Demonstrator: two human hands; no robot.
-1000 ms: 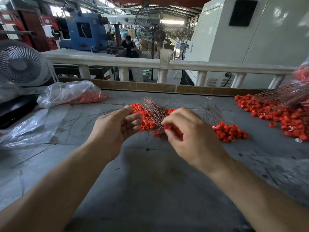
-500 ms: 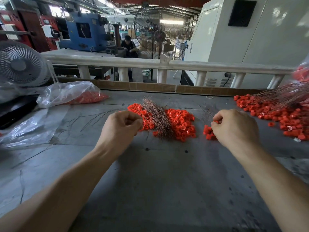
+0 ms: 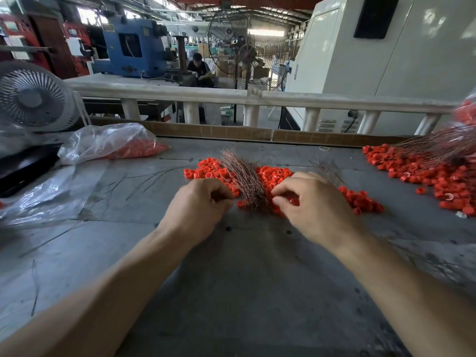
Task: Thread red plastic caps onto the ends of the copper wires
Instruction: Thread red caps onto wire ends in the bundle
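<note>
copper wires [image 3: 244, 181]: bundle mid-table, long axis toward far edge, between both hands | left hand [image 3: 198, 210]: curled, hold unclear | right hand [image 3: 311, 204]: nearer, fingers pinch at red caps [image 3: 273, 176] just right of bundle

No readable text, labels or numbers anywhere; papers on the red cabinets [image 3: 15, 42] at far left are too blurred.
</note>
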